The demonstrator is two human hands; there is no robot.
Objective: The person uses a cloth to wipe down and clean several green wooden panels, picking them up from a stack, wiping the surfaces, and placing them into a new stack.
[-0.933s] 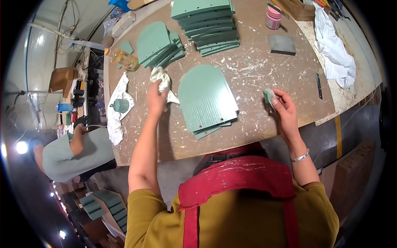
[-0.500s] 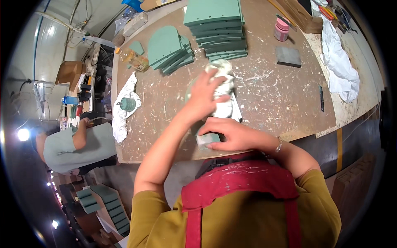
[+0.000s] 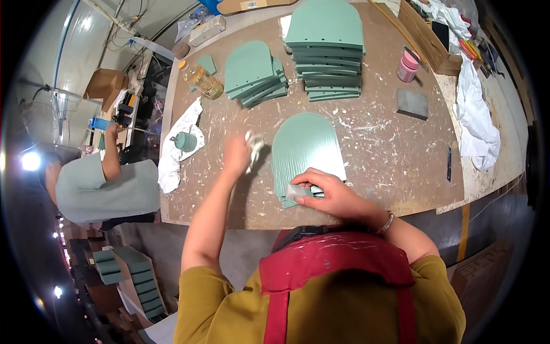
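Note:
A green round-topped piece [image 3: 306, 143] lies on the worktable in front of me, its surface glossy and streaked. White paper or sheet edges show beneath its right side. My right hand [image 3: 331, 194] is closed on a small grey block [image 3: 297, 191] at the near edge of this piece. To the left of it, my left hand [image 3: 236, 156] grips a crumpled white cloth [image 3: 255, 151], apart from the green piece; motion blurs the fingers. Farther back stand a tall stack of similar green pieces [image 3: 325, 26] and a lower, fanned stack [image 3: 247, 64].
The scuffed brown worktable [image 3: 395, 166] carries a yellow bottle [image 3: 201, 80], a pink jar [image 3: 407, 67], a grey slab [image 3: 412, 104] and a dark thin tool [image 3: 448, 163]. White cloths [image 3: 182, 143] lie at left and right. At far left works another person [image 3: 109, 186].
My left hand has moved left off the green piece, taking the white cloth along and uncovering the glossy surface. My right hand stays near the front edge with the block.

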